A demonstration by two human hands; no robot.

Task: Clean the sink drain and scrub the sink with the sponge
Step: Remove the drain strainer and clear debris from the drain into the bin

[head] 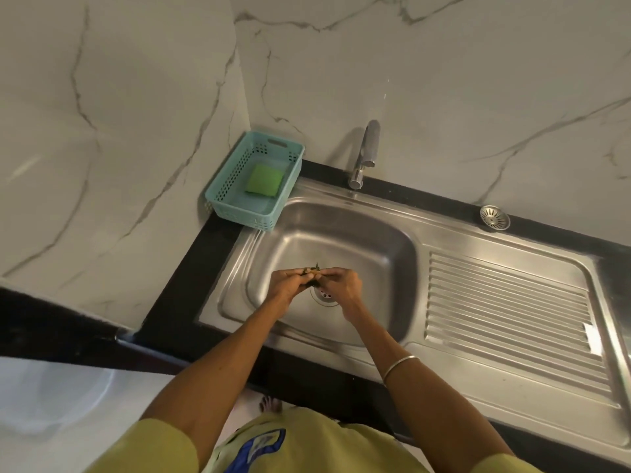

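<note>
The steel sink (pixel 345 230) is sunk into a black counter. Both my hands meet over its drain (pixel 323 297). My left hand (pixel 290 281) and my right hand (pixel 341 283) pinch small dark green scraps (pixel 314 272) between their fingertips, just above the drain opening. The drain's strainer (pixel 494 217) lies out on the sink's back rim at the right. A green sponge (pixel 265 180) rests inside a teal plastic basket (pixel 225 196) at the sink's back left corner.
A chrome tap (pixel 367 151) stands behind the basin. A ribbed draining board (pixel 508 322) stretches to the right. Marble walls close the corner behind and to the left. A white appliance top (pixel 54 401) sits at lower left.
</note>
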